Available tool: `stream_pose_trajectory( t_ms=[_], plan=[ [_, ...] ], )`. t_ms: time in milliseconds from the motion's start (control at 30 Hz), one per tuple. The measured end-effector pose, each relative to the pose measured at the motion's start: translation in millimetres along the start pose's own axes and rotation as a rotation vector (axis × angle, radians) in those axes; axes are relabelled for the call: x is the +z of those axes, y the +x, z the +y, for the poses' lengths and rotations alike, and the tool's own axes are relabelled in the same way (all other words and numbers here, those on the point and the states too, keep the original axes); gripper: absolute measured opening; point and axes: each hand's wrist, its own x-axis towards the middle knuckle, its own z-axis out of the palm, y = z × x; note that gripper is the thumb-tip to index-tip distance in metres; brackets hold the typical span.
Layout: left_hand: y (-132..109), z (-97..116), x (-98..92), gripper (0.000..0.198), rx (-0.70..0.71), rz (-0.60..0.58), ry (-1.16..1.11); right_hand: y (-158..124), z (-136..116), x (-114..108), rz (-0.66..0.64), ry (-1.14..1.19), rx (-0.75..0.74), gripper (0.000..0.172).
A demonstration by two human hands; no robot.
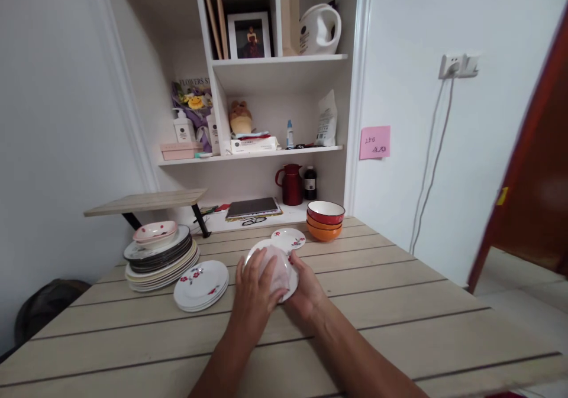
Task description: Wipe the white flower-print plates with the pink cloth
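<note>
My right hand [306, 288] grips the right edge of a white plate [290, 294], thumb on top, raising it above the table. With fingers spread, my left hand [256, 280] presses a pale pinkish cloth [278, 274] against the plate's face. The hand and cloth cover much of the plate, though a bit of red pattern shows near my right thumb. Just beyond lies a white plate with red flowers [287, 238]. Left of my hands is a short stack of matching flowered plates [199, 285].
A taller stack of plates [162, 271], topped by a pink-patterned bowl [155, 232], stands at the left by a small raised wooden shelf [144, 201]. Red and orange bowls [325, 226] are stacked at the back right. A red jug [291, 185] stands behind the table.
</note>
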Motion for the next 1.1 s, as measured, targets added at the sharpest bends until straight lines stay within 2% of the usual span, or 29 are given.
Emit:
stream_pose_trajectory(
  t_ms=[133, 233, 367, 433, 567, 633, 733, 833, 900, 967, 1100],
  plan=[
    [0, 1, 2.0, 0.024, 0.129, 0.076, -0.087, 1, -6, -5, -0.013, 0.001, 0.036, 0.048],
    [-1, 0, 4.1, 0.026, 0.172, 0.063, -0.142, 2, -3, -7, -0.005, -0.004, 0.043, 0.048],
    [1, -1, 5.3, 0.038, 0.236, -0.061, -0.117, 2, 8, -5, 0.017, 0.014, 0.097, 0.045],
    [2, -4, 6.6, 0.043, 0.173, -0.1, -0.045, 4, 14, -2, 0.047, 0.032, 0.103, 0.04],
    [1, -14, 10.0, 0.042, -0.083, -0.122, 0.107, 8, 17, -1, 0.052, 0.016, 0.041, 0.04],
    [0, -16, 9.9, 0.04, -0.109, -0.128, 0.13, 8, 13, -2, 0.04, -0.01, 0.003, 0.042],
    [-1, -9, 7.5, 0.039, 0.016, -0.125, 0.064, 5, 4, -4, 0.059, -0.021, -0.033, 0.041],
    [-1, 4, 6.6, 0.043, 0.158, -0.118, -0.045, 2, 1, -5, 0.085, -0.042, 0.0, 0.042],
    [-1, 9, 8.8, 0.049, 0.174, -0.135, -0.091, 2, 5, -6, 0.08, -0.055, 0.036, 0.041],
    [-2, 8, 12.8, 0.053, 0.103, -0.174, -0.091, 4, 11, -7, 0.069, -0.056, 0.05, 0.04],
    [-8, -8, 20.6, 0.052, -0.197, -0.211, 0.008, 9, 20, -7, 0.092, -0.088, 0.033, 0.041]
  ],
)
